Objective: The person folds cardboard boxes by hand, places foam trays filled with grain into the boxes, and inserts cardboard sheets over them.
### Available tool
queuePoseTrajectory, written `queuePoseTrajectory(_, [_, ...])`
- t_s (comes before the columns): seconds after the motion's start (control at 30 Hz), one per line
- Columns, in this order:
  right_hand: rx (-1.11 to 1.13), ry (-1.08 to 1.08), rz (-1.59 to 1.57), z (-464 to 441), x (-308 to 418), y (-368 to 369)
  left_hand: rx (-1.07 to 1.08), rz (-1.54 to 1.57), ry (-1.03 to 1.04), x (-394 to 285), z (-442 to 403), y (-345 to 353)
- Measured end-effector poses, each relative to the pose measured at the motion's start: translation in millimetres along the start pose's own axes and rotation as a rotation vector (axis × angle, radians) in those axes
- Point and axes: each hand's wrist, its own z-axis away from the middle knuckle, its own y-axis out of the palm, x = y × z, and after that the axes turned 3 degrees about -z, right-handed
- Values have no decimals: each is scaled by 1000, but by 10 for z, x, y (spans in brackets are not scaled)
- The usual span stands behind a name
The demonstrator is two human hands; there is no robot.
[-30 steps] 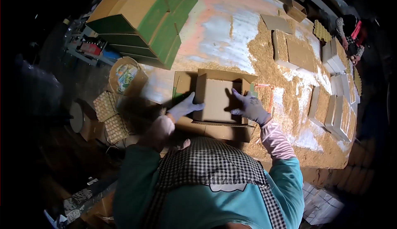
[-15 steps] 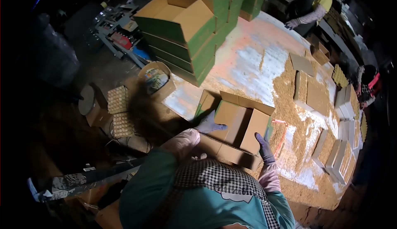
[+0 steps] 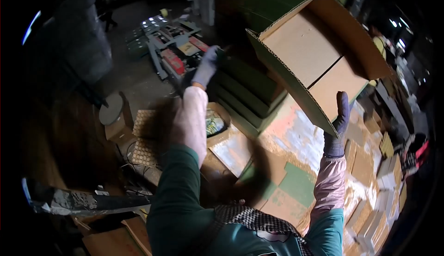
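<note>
My right hand [image 3: 340, 122] grips the near lower edge of an open cardboard box [image 3: 305, 43], brown inside and green outside. That box is tilted in the air above the table's left part. My left hand [image 3: 206, 66] is raised at the dark left end of the green box stack [image 3: 249, 94], fingers closed around something dark that I cannot make out. Below, an opened carton with green and brown panels [image 3: 289, 186] lies at the table's near edge.
Egg trays [image 3: 145, 138] and a round container with packets [image 3: 215, 122] are left of the table [image 3: 300, 126]. Red and grey equipment [image 3: 173, 61] stands farther back. White boxes [image 3: 386, 172] are on the right, where a person in red and black [image 3: 416, 154] is partly visible.
Both hands have left the carton on the table and moved up and forward. My right hand has taken hold of a raised box. The view has swung left.
</note>
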Motion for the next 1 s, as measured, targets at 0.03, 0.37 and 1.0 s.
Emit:
queuePoseTrajectory(0.03, [-44,152,-212,-205,39,357,40,-118,19,122,-32,-33])
queuePoseTrajectory(0.37, [301,1028,-473,-527,-272,1195,-166,-159,192,337,252,236])
queuePoseTrajectory(1.0, [-90,697,826,4889,404,-2069,1024,-983,414,1050,4462,1237])
